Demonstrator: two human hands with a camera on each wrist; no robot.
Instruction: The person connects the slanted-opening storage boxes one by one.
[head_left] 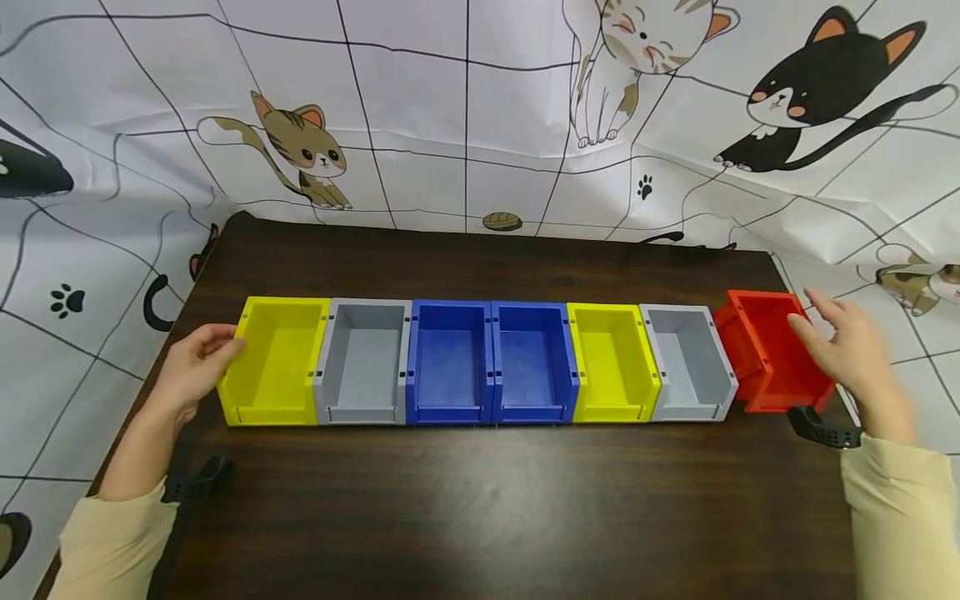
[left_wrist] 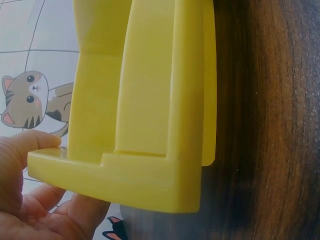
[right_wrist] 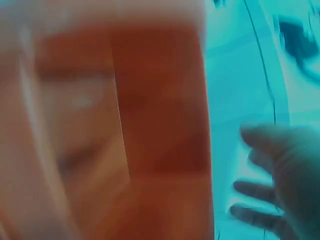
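A row of open bins stands on the dark wooden table [head_left: 480, 500]: yellow [head_left: 276, 360], grey [head_left: 365, 362], two blue [head_left: 450, 362] [head_left: 532, 362], yellow [head_left: 611, 362], grey [head_left: 690, 362]. A red bin [head_left: 768, 350] sits skewed at the right end, turned away from the row. My left hand [head_left: 202, 362] lies against the outer left wall of the first yellow bin [left_wrist: 150, 100]; in the left wrist view the left hand [left_wrist: 25, 200] has straight fingers touching the bin's corner. My right hand [head_left: 851, 350], fingers spread, hovers at the red bin's right side. The right wrist view is blurred, showing the red bin [right_wrist: 150, 125] and the right hand [right_wrist: 280, 175].
A cat-print cloth [head_left: 465, 125] hangs behind the table and drapes down both its sides. The table's right edge runs close by the red bin. Bare wood lies in front of the row and behind it.
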